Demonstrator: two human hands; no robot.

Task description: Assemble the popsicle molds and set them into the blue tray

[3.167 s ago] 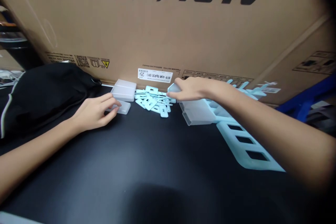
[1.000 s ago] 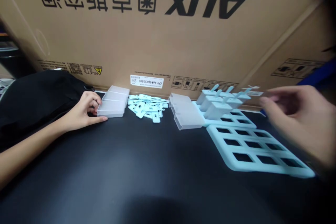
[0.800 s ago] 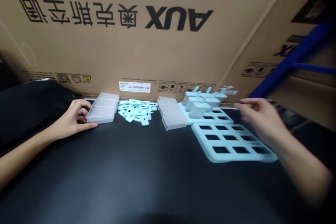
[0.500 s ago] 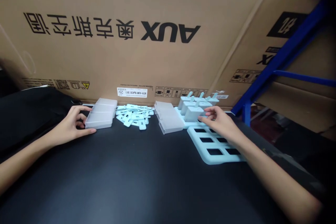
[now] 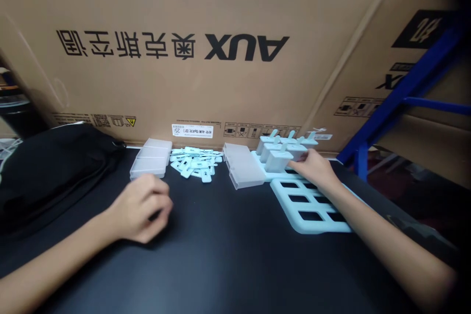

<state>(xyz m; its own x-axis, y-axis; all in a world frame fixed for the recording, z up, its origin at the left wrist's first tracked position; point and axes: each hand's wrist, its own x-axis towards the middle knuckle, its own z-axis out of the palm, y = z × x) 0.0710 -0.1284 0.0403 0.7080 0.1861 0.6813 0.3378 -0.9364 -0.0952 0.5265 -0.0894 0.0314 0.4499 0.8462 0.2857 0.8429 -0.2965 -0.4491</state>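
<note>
Pale-blue moulds (image 5: 279, 160), small boxy cups each with a stick handle rising from the top, stand clustered on a slotted tray (image 5: 274, 175) at the table's far edge against a cardboard carton (image 5: 184, 83). The right hand (image 5: 314, 169) reaches in, fingers touching the nearest one, though a firm grasp cannot be made out. The left hand (image 5: 142, 208) rests loosely curled and empty on the black table (image 5: 221, 255), just short of stacked frosted lids (image 5: 150, 164). A second slotted tray (image 5: 307, 203) lies empty under the right wrist.

The light was dim and even, falling from above onto the cardboard box (image 5: 206, 19), while the black desk (image 5: 228, 255) swallowed most of it. Corners darkened, straight edges bowed outward, and my left hand (image 5: 142, 208) looked slightly smeared; no glare showed anywhere.
</note>
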